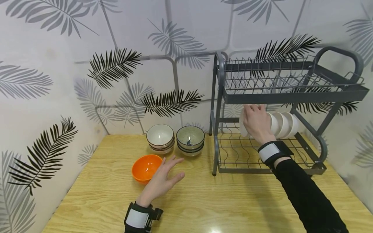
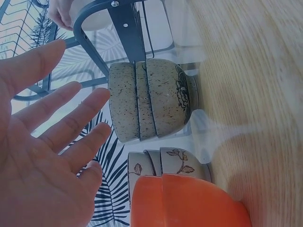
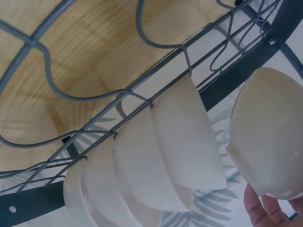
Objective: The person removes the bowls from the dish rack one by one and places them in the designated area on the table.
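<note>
The left hand (image 1: 163, 179) is closest, in front of the rack (image 1: 291, 98) and off to its left. It holds nothing: the fingers are straight and spread, and the thumb sticks out. It hangs over the table (image 1: 204, 200), just beside the orange bowls (image 1: 144, 166), which sit left of the rack. Care is good here, so it does not bump them.

Closer to the rack, near the wall (image 1: 131, 97), stand the leafy bowls (image 1: 160, 134), then the speckled bowls (image 1: 190, 137) just beside the rack.

Next is the white bowl (image 3: 270, 127), inside the rack, below its top shelf. It is tipped on its side, a little apart from the row of white bowls (image 3: 189, 142) to its right in the rack. The right hand (image 1: 257, 124) grips its top edge with bent fingers. I can't tell if the bowl touches the rack's wires. To stand it well, I think it should lean like the others, with its edge between two wires, and be let go only when it doesn't wobble. The rack's top shelf is close, so the knuckles should stay low.

The right arm (image 1: 309, 194) slants in from the rack's front right.
</note>
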Demonstrator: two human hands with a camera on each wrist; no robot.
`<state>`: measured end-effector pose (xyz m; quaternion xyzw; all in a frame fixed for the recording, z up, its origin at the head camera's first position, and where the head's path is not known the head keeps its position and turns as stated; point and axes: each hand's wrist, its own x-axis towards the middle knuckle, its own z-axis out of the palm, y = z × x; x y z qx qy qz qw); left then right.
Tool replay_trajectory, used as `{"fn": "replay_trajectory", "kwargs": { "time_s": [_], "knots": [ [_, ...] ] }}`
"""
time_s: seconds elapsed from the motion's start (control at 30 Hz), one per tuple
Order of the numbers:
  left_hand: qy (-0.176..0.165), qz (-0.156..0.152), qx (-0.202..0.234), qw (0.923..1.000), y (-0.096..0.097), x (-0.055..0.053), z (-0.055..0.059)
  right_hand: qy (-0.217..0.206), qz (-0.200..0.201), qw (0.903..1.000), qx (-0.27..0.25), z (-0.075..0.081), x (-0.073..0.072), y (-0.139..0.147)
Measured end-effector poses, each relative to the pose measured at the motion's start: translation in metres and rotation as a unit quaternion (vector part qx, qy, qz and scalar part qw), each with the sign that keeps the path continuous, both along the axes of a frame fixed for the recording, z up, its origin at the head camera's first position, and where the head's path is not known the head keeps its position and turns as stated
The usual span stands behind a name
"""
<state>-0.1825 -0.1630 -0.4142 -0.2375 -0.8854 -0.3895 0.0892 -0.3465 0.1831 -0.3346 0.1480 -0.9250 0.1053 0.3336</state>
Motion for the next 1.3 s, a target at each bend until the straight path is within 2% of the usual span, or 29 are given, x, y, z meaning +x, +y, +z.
{"fn": "replay_trajectory", "kwargs": {
  "time_s": [0.17,0.43,0.8,1.13,1.3],
  "knots": [
    [0.01,0.0,-0.004,0.9999,-0.001,-0.001,0.0,0.039,0.019,0.999,-0.011,0.001,0.006,-0.002],
    [0.004,-0.001,0.002,1.0,-0.001,-0.001,0.0,0.041,0.026,0.9979,-0.043,0.002,0.017,-0.005],
    [0.011,-0.004,0.005,0.9999,0.0,-0.001,0.0,-0.002,0.047,0.989,-0.14,0.005,0.037,-0.008],
    [0.011,0.001,0.001,0.9999,0.001,0.0,0.002,-0.011,0.06,0.9836,-0.17,0.008,0.054,-0.009],
    [0.012,0.0,-0.002,0.9999,0.001,0.001,0.002,-0.012,0.078,0.9767,-0.2,0.009,0.062,-0.008]
  ]
}}
